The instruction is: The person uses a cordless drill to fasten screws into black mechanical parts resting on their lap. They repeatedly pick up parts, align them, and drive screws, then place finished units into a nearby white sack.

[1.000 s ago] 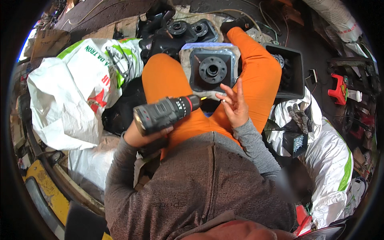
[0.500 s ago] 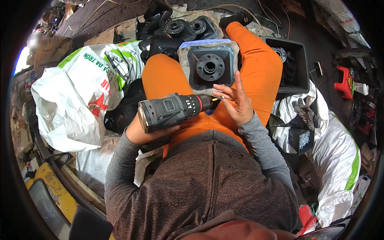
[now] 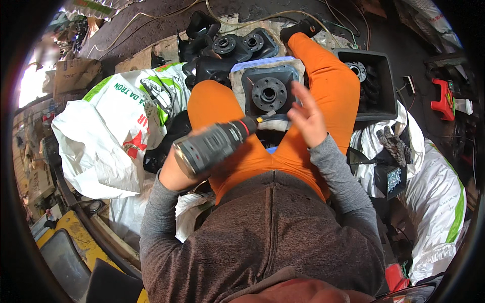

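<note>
My left hand is wrapped round a black cordless drill with a red ring behind its chuck. The drill tilts up and to the right, and a yellow-banded bit sticks out; something small and pale is at its tip, too blurred to name. My right hand is raised to the right of the bit, slightly smeared, with fingers apart and nothing visible in them. Between my legs stands a black square-flanged housing with a round, holed metal flange at its centre. It rests on a cloth-covered support.
Several similar black housings lie beyond my knees. A black bin with parts stands at the right. An open box of small screws and a patterned glove sit on white sacks. Another white sack lies left; a red stool stands far right.
My right hand has moved off the drill's tip, away to the right and slightly upward. The drill has tipped, its bit now pointing up toward the housing. The view has shifted slightly.
</note>
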A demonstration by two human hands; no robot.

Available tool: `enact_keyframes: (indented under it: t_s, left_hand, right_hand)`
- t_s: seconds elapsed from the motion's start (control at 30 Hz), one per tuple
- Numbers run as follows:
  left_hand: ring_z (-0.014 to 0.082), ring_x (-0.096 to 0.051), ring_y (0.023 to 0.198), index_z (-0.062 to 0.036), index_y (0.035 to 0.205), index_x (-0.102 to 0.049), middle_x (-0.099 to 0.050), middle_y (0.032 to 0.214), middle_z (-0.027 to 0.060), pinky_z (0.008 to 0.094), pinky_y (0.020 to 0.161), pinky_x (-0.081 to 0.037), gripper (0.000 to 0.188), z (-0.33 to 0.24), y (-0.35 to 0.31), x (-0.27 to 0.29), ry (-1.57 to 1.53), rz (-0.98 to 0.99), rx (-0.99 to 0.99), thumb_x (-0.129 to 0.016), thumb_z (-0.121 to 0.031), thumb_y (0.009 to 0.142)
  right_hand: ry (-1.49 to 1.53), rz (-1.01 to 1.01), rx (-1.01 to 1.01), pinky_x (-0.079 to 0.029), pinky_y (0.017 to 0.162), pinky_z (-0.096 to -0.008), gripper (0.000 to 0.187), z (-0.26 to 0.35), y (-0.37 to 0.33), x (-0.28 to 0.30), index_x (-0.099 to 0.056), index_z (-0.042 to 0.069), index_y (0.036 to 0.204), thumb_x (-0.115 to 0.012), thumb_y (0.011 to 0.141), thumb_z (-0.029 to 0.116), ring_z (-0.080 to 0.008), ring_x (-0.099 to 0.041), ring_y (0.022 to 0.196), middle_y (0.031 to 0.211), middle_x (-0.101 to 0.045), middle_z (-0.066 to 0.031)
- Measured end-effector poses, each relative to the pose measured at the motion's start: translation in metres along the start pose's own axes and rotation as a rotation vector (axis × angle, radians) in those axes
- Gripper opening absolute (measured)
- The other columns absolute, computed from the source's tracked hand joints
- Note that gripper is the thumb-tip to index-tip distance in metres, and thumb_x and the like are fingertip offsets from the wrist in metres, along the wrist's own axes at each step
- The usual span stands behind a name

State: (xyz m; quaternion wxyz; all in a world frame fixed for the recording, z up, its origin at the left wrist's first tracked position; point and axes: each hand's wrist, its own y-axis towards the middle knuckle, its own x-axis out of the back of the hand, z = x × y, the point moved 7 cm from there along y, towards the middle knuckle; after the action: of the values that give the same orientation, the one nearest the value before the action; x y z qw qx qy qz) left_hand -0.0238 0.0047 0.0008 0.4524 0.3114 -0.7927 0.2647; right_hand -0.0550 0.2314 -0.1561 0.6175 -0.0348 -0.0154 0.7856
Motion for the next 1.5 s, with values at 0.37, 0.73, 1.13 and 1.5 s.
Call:
enact_keyframes:
  t_s: [0.37, 0.73, 1.13, 1.5]
  left_hand:
    - [0.023, -0.064, 0.091, -0.0009, 0.111, -0.061, -0.067, 0.101, 0.013, 0.0334, 0.084, -0.05, 0.039, 0.055, 0.043, -0.011, -0.402, 0.008, 0.437, -0.073, -0.011, 0.076]
    - [0.0215, -0.065, 0.089, 0.0003, 0.112, -0.061, -0.067, 0.102, 0.0116, 0.033, 0.083, -0.05, 0.039, 0.054, 0.071, -0.003, -0.284, 0.075, 0.431, -0.073, -0.01, 0.076]
    - [0.0179, -0.065, 0.087, -0.0044, 0.106, -0.066, -0.069, 0.098, 0.0078, 0.0312, 0.08, -0.051, 0.034, 0.077, 0.09, -0.007, -0.281, 0.125, 0.519, -0.076, -0.015, 0.075]
    - [0.018, -0.063, 0.08, -0.0024, 0.11, -0.062, -0.067, 0.095, 0.0078, 0.0305, 0.071, -0.051, 0.036, 0.075, 0.101, -0.011, -0.211, 0.211, 0.446, -0.074, -0.013, 0.078]
  right_hand:
    - [0.513, -0.449, -0.671, -0.05, 0.073, -0.0281, 0.04, -0.113, 0.018, -0.026, -0.054, 0.01, 0.125, -0.063, 0.091, 0.028, -0.0095, -0.059, 0.092, 0.11, -0.062, -0.002]
    - [0.863, -0.456, -0.626, -0.055, 0.079, -0.0364, 0.025, -0.072, 0.014, -0.046, -0.047, 0.011, 0.117, -0.056, 0.095, 0.018, -0.0156, -0.059, 0.101, 0.113, -0.058, -0.0034]
    - [0.844, -0.502, -0.651, -0.053, 0.081, -0.0354, 0.028, -0.081, 0.015, -0.05, -0.045, 0.011, 0.12, -0.057, 0.095, 0.017, -0.0152, -0.059, 0.1, 0.113, -0.058, -0.0028]
    - [0.735, -0.585, -0.673, -0.053, 0.076, -0.0352, 0.032, -0.093, 0.001, -0.048, -0.045, 0.011, 0.119, -0.062, 0.091, 0.017, -0.0161, -0.059, 0.095, 0.107, -0.057, -0.0035]
